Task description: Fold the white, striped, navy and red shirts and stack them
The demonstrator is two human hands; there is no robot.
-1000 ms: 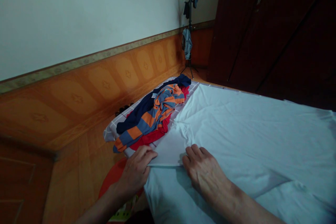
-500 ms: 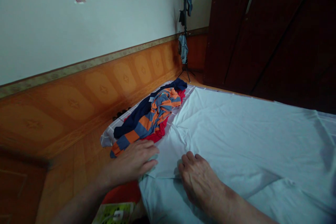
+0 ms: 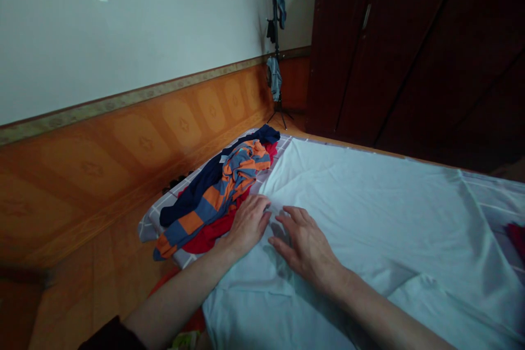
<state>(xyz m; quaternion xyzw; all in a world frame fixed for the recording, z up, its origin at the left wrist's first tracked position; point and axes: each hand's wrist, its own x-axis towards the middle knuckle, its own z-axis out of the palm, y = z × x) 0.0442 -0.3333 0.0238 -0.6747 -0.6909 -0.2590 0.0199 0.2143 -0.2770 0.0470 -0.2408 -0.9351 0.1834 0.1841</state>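
A large pale blue-white cloth point(image 3: 369, 202) lies spread over the bed, with shallow wrinkles and a fold near the front. At its left edge is my left hand point(image 3: 251, 221), its fingers bent and the thumb held apart from them. My right hand point(image 3: 305, 240) hovers over or rests lightly on the cloth just to the right, fingers spread and thumb out. Nothing shows between the fingers of either hand. Left of the cloth lies a heap of clothes: an orange and grey checked garment point(image 3: 213, 199), a navy garment point(image 3: 191, 191) and a red one point(image 3: 207, 234).
A checked bedsheet point(image 3: 150, 224) shows at the bed's left end. Beyond stand a black coat rack point(image 3: 276, 38) with items hung on it and a dark wardrobe point(image 3: 389, 54). A dark red item point(image 3: 515, 235) lies at the right edge.
Both hands have moved forward along the cloth, and the left also rightward, closer to the right. My right hand has gone from curled fingers to spread ones. The view has turned slightly right.
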